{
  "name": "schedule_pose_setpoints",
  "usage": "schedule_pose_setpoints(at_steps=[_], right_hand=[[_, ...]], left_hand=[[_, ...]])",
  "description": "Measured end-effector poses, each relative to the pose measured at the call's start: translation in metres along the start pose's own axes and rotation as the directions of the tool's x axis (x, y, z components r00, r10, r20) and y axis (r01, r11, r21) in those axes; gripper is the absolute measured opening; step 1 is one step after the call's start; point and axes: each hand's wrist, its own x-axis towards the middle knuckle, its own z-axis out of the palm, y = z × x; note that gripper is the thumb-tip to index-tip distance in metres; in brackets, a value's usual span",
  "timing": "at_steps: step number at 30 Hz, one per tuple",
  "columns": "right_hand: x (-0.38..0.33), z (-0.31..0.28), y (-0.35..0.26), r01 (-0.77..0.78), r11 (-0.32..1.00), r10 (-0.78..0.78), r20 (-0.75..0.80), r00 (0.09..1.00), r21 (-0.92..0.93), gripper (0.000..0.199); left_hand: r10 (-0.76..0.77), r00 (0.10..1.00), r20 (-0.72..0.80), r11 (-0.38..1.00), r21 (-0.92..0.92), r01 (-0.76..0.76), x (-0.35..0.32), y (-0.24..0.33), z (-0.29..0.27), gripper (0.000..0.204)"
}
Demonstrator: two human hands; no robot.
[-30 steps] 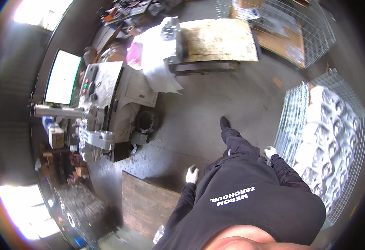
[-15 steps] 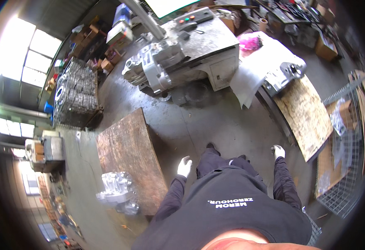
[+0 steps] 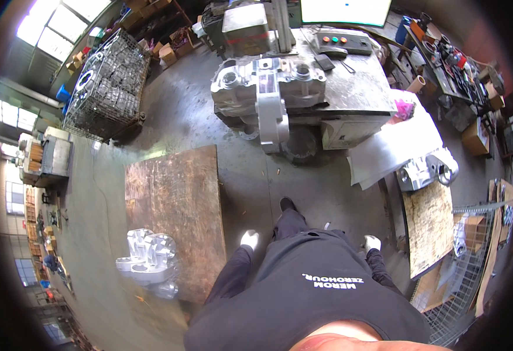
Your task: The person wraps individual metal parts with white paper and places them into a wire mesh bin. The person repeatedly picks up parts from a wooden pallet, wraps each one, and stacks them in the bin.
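Left hand (image 3: 249,238) hung nearest right edge of brown board (image 3: 174,199); right hand (image 3: 372,242), left edge of pale board (image 3: 431,225); finger spacing was indiscernible.

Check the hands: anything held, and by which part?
Nothing visibly held. Left hand and right hand, both in white gloves, hang at the body's sides, apart from the casting on the board.

White capital lettering (image 3: 333,281) in two lines on black top (image 3: 291,304)
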Motion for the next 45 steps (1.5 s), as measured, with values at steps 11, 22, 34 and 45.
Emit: schedule_pose_setpoints(at_steps=[11,22,34,45], right_hand=[[0.041,0.071,-0.173,0.200,0.948,-0.164,0.158,0.974,-0.249,0.032],[0.100,0.142,-0.279,0.371,0.902,-0.268,0.385,0.883,-0.223,0.030],[0.194,0.115,-0.249,0.838,0.394,-0.270,0.824,0.497,-0.377,0.023],[0.222,0.220,-0.269,0.294,0.886,0.010,0.650,0.760,-0.358,0.021]], left_hand=[[0.014,0.998,-0.057,0.819,-0.572,-0.044,0.061,0.206,-0.061,0.037],[-0.100,0.984,-0.148,0.995,0.006,0.102,-0.058,0.054,0.037,0.029],[-0.332,0.822,-0.463,0.924,-0.334,0.185,-0.084,0.158,0.040,0.043],[-0.554,0.724,-0.410,0.802,-0.496,0.333,-0.120,0.168,0.047,0.039]])
